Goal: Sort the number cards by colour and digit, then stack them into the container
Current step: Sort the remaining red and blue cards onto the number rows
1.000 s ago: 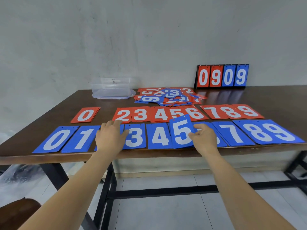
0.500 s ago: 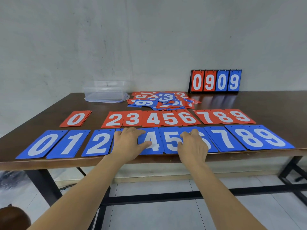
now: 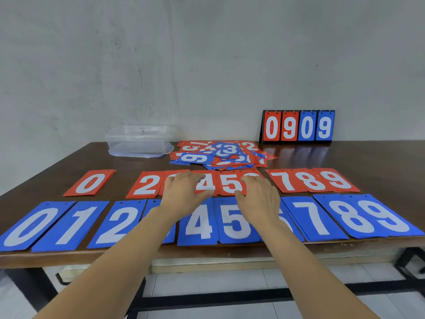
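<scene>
Blue number cards lie in a row from 0 to 9 along the table's near edge, with the blue 4 (image 3: 199, 221) in the middle. Behind them runs a red row, from a lone red 0 (image 3: 90, 182) to the red 9 (image 3: 338, 180). My left hand (image 3: 184, 192) rests flat over the red 3, fingers spread. Over the red 6 lies my right hand (image 3: 258, 195), its thumb at the red 5 (image 3: 230, 184). An unsorted heap of red and blue cards (image 3: 220, 155) sits further back. The clear plastic container (image 3: 140, 141) stands at the back left.
A flip scoreboard (image 3: 297, 126) reading 0909 stands against the wall at the back right. The dark wooden table (image 3: 368, 157) has bare surface on the right behind the red row. The blue cards reach the table's front edge.
Both hands have moved forward from the blue row to the red row. The blue 5, lifted a second ago, now lies flat in its place.
</scene>
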`<state>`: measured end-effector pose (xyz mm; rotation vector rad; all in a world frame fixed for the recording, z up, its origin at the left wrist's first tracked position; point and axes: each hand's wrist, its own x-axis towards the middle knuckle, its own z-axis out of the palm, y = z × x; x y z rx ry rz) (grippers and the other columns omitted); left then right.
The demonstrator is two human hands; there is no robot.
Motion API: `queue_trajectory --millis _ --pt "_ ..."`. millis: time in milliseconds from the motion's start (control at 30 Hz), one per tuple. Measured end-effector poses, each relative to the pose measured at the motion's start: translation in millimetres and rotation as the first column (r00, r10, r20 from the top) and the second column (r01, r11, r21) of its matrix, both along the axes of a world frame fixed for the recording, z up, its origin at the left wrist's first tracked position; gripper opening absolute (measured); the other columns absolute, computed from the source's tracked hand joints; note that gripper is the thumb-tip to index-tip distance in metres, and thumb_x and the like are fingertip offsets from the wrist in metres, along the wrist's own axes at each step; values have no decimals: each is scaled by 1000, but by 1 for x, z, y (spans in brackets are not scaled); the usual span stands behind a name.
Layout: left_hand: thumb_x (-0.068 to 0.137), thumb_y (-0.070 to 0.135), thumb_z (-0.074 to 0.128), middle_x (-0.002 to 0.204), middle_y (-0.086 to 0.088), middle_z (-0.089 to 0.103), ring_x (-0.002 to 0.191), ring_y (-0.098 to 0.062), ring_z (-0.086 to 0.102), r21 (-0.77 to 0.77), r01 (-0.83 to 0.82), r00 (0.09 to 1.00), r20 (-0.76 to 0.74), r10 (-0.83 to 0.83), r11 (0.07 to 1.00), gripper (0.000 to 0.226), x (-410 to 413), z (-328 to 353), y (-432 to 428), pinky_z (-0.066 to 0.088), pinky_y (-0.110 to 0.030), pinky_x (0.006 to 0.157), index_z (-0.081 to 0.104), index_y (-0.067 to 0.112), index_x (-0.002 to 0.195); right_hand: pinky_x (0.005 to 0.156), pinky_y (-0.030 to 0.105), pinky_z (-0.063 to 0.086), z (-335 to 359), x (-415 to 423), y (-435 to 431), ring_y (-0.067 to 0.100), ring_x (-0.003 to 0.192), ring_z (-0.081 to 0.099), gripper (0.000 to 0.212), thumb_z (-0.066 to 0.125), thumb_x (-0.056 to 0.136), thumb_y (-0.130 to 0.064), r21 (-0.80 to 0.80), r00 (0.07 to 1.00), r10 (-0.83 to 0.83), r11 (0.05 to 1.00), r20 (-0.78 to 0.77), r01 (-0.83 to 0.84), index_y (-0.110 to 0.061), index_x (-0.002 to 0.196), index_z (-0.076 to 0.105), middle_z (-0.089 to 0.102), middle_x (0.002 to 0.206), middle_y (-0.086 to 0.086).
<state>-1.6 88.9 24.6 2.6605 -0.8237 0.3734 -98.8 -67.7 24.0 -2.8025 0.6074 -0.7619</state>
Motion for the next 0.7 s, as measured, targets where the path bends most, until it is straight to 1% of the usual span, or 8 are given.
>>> queue_trajectory --millis 133,233,300,433,567,633,700 --pt "90 60 51 137 7 54 129 -15 45 38 -2 1000 3 2 999 58 38 11 -18 29 -40 107 47 31 139 92 34 45 13 37 -18 20 117 51 40 53 96 -38 -1 1000 1 1000 -6 -1 -19 131 53 59 125 2" --pt "90 58 53 132 6 57 125 -16 48 12 14 1000 -2 -14 1000 56 71 17 -31 29 -39 105 50 28 137 86 33 44 19 68 -33 20 107 55 36 51 96 -39 -4 999 -23 1000 -29 23 -18 125 57 61 115 2" --pt "90 55 56 134 5 57 126 -16 49 -22 10 1000 -21 -10 1000 54 93 20 -40 28 -40 105 53 26 135 81 31 44 21 87 -45 19 101 57 33 50 96 -40 -3 998 -44 999 -43 44 -18 120 59 63 110 1" --pt "90 53 57 134 6 57 125 -16 49 -22 14 998 -65 -15 1000 51 137 19 -59 28 -41 106 54 26 134 81 33 47 19 122 -75 20 100 59 32 50 97 -41 54 990 -100 993 -103 106 -18 115 61 65 111 2" --pt "91 52 56 134 5 57 125 -17 50 -22 -16 990 -141 13 1000 52 174 10 -80 27 -41 108 52 25 136 78 34 51 10 158 -106 19 89 60 28 49 96 -44 103 979 -142 982 -148 158 -18 101 59 64 99 0" --pt "92 50 56 135 4 57 125 -17 50 -28 -29 985 -169 24 999 52 191 3 -92 27 -41 109 51 24 137 75 33 51 8 178 -117 18 85 59 31 48 97 -46 124 976 -147 978 -162 167 -17 101 59 63 95 0" --pt "92 49 56 136 3 56 126 -17 50 -31 -44 983 -181 38 999 53 206 -2 -106 26 -41 109 49 23 138 74 33 51 6 198 -128 19 88 60 33 48 96 -46 162 977 -139 973 -163 166 -16 104 59 64 98 1"
